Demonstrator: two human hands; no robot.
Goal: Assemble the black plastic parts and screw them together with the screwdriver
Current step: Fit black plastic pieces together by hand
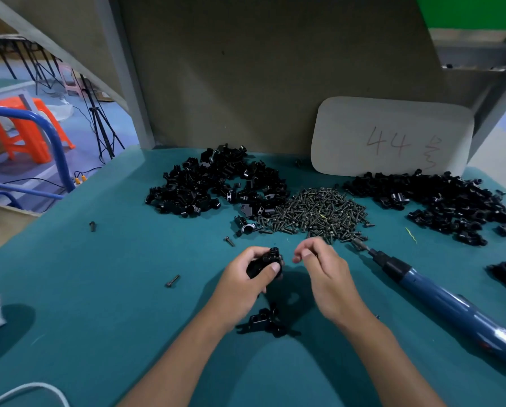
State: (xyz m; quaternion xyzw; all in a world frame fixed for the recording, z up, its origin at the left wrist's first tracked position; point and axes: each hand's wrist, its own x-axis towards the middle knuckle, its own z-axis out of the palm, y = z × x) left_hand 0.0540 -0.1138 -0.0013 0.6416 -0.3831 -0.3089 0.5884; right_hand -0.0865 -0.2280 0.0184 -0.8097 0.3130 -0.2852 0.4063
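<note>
We've got the left hand (247, 274) clenched round a black plastic part (268, 261), held just above the teal counter (114, 274). Right hand (319, 264) beside it, fingers curled; whether it pinches a screw we can't tell. Screwdriver (439, 295) lies on the counter to the right, tip touching the screw pile (316, 212). Another black assembly (265, 320) sits between our forearms. Black part heaps: back left (213, 180) and back right (439, 198).

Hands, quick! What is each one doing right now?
Left hand: grips a black plastic part.
Right hand: fingers curled near the part; whether it pinches a screw cannot be told.
</note>
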